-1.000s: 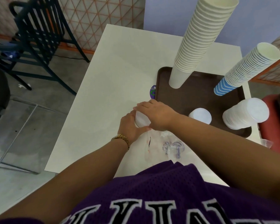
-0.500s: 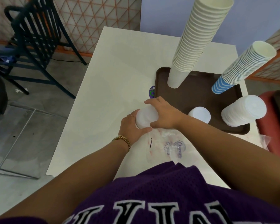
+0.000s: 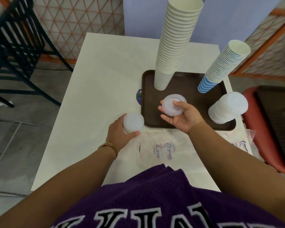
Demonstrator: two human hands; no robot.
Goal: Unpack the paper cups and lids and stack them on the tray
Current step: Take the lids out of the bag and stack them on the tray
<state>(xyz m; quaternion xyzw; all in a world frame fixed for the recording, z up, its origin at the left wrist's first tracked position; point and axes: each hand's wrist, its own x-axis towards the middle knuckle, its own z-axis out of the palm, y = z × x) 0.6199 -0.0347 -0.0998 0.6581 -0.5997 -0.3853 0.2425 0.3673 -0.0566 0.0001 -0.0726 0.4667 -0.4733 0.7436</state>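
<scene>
Two stacks of cups are already set upright on the brown tray [image 3: 148,102]: a tall white cup stack [image 3: 174,46] at the tray's 11 o'clock corner and a shorter blue-striped cup stack [image 3: 220,66] at its 1 o'clock corner, both leaning in the wide-angle view. A large lid stack [image 3: 227,107] is placed at 3 o'clock on the tray, so most of the unpacking is judged to be done. What is left is carried in the hands. A small batch of lids [image 3: 171,106] is held over the middle of the tray by the right hand [image 3: 181,117], whose grip is curled round it from below, thumb across the top; a further lid is seen just behind it, and whether that one lies on the tray or belongs to the batch cannot be told. A second batch of lids [image 3: 133,122] is clasped by the left hand [image 3: 122,130] above the white surface [image 3: 97,79], just off the tray's 8 o'clock corner. Both batches are still to be stacked, probably in the bare middle of the tray or on the large lid stack. An emptied printed plastic bag [image 3: 163,148] is spread flat on the surface at 6 o'clock of the tray, and a small purple sticker [image 3: 139,97] is partly hidden under the tray's 9 o'clock edge. A dark metal chair [image 3: 18,51] is seen at 10 o'clock on the floor, a red seat [image 3: 260,129] at 3 o'clock. Little is judged to stand in the way, though the tall leaning cup stacks could be knocked by a careless reach.
</scene>
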